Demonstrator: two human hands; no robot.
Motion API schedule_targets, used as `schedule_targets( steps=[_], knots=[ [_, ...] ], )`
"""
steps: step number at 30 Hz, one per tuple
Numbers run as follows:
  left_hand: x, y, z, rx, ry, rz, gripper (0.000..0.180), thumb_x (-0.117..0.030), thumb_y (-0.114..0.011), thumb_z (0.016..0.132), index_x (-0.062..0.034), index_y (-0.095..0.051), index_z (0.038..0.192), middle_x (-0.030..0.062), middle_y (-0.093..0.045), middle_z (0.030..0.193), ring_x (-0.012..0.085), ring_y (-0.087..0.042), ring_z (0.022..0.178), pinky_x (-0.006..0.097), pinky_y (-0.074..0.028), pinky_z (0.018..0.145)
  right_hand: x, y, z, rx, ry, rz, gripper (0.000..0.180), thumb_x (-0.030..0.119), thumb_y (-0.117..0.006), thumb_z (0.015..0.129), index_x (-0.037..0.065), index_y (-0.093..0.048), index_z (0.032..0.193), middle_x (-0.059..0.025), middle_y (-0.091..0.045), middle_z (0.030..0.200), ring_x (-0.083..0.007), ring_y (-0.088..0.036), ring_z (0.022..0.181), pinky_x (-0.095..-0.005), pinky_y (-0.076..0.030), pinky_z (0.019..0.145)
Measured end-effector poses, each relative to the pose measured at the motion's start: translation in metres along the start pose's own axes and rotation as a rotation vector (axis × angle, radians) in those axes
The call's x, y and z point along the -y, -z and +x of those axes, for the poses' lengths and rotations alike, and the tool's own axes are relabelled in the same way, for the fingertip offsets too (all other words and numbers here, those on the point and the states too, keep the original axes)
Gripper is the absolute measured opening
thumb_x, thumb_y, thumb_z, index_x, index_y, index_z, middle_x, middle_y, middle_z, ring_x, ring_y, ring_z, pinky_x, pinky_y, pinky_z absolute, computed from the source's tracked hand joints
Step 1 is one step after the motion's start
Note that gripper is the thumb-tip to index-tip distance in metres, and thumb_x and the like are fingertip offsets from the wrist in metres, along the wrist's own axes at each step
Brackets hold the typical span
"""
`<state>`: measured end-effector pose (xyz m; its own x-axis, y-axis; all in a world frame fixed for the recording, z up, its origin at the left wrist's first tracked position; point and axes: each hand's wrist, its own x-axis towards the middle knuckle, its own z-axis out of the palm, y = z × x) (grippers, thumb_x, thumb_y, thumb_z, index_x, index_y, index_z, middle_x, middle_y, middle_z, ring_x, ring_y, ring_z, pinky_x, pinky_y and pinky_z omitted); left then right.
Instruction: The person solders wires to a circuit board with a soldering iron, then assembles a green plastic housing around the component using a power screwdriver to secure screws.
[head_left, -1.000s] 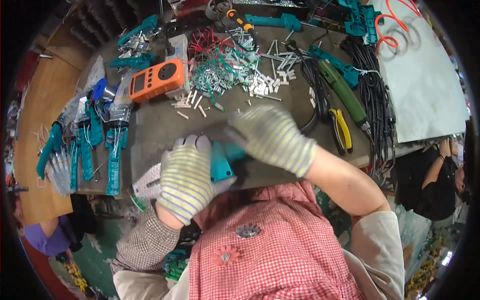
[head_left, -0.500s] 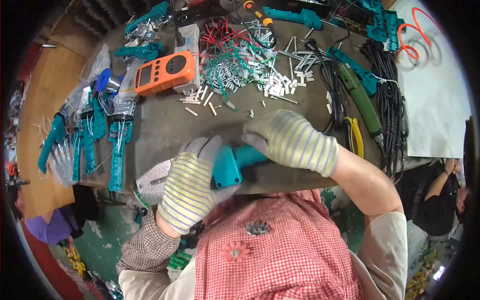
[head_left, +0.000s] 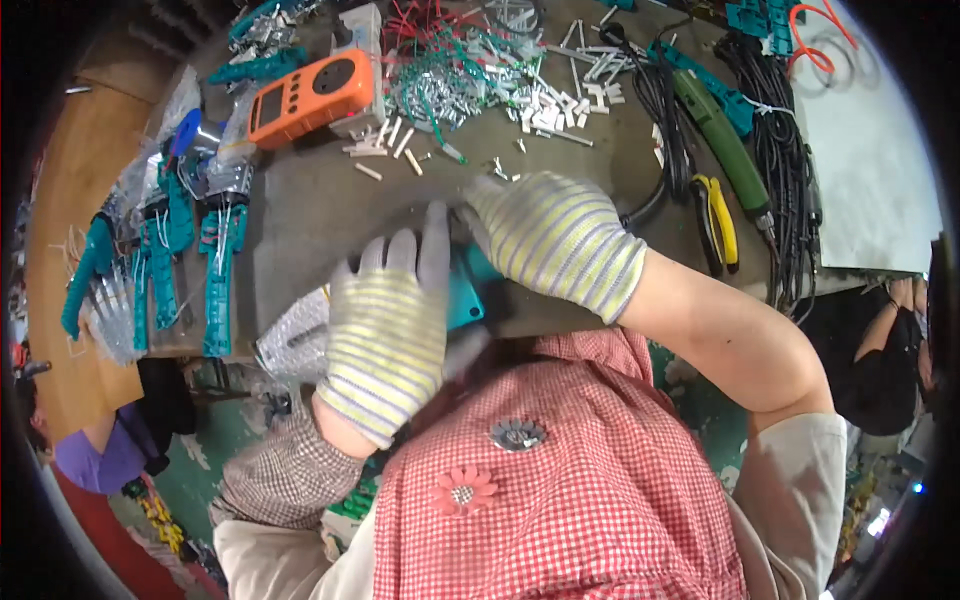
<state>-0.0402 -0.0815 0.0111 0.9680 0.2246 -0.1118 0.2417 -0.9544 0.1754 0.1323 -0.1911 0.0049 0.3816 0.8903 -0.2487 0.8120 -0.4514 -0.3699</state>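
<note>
A teal power tool with a bubble-wrapped end lies crosswise near the table's front edge. Across its middle rests my left hand in a striped knit glove, fingers stretched out toward the far side and thumb blurred at the near side. My right hand, in a matching glove, is closed round the tool's right part; its fingertips are smeared, and much of the tool is hidden below it. A black cord runs out from beyond the right hand. Two small screws lie just beyond the hands.
At the back are an orange meter, a heap of screws and white sleeves, and red and green wires. To the right lie yellow pliers, a green electric screwdriver and bundled black cords. Teal tool parts line the left.
My left hand's fingers have straightened, and both hands sit slightly farther up and left in the picture. The whole view has shifted, with the table's objects higher up.
</note>
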Motion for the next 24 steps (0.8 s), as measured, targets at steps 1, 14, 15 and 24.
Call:
schedule_targets(
  steps=[1, 14, 15, 24],
  knots=[
    [0.0, -0.008, 0.003, -0.087, -0.022, 0.112, 0.12, -0.043, -0.093, 0.07, 0.0024, -0.035, 0.165, 0.0189, -0.062, 0.129, 0.0364, -0.062, 0.116, 0.05, -0.049, 0.098, 0.0, 0.0, -0.001, -0.057, 0.006, -0.021, 0.031, 0.028, -0.056, 0.104, 0.004, -0.075, 0.107, -0.0238, -0.078, 0.091, -0.0438, -0.079, 0.09, -0.0548, -0.062, 0.078],
    [0.012, 0.003, -0.006, -0.141, -0.098, -0.195, 0.117, -0.04, -0.093, 0.075, 0.0, -0.033, 0.167, 0.0278, -0.053, 0.148, 0.0467, -0.054, 0.132, 0.058, -0.044, 0.114, -0.143, 0.055, 0.027, -0.644, -0.031, -0.304, 0.018, 0.019, -0.078, 0.09, 0.01, -0.078, 0.106, -0.0159, -0.074, 0.098, -0.039, -0.073, 0.097, -0.0514, -0.058, 0.086],
    [0.015, 0.007, -0.002, -0.157, -0.152, -0.223, 0.112, -0.041, -0.091, 0.077, -0.0003, -0.037, 0.165, 0.0271, -0.054, 0.147, 0.0465, -0.054, 0.132, 0.058, -0.045, 0.114, -0.156, 0.068, 0.033, -0.589, -0.05, -0.414, 0.015, 0.019, -0.077, 0.09, 0.012, -0.078, 0.103, -0.0147, -0.073, 0.103, -0.0379, -0.071, 0.103, -0.0501, -0.058, 0.088],
    [0.007, 0.003, 0.144, -0.346, -0.555, -0.102, 0.017, -0.014, -0.077, 0.089, -0.0112, -0.078, 0.107, 0.0112, -0.074, 0.104, 0.0327, -0.072, 0.102, 0.046, -0.059, 0.088, -0.197, 0.077, 0.08, -0.293, 0.49, -0.888, 0.01, 0.014, -0.07, 0.088, 0.015, -0.076, 0.096, -0.0051, -0.071, 0.103, -0.0276, -0.071, 0.106, -0.0405, -0.06, 0.089]
  ],
)
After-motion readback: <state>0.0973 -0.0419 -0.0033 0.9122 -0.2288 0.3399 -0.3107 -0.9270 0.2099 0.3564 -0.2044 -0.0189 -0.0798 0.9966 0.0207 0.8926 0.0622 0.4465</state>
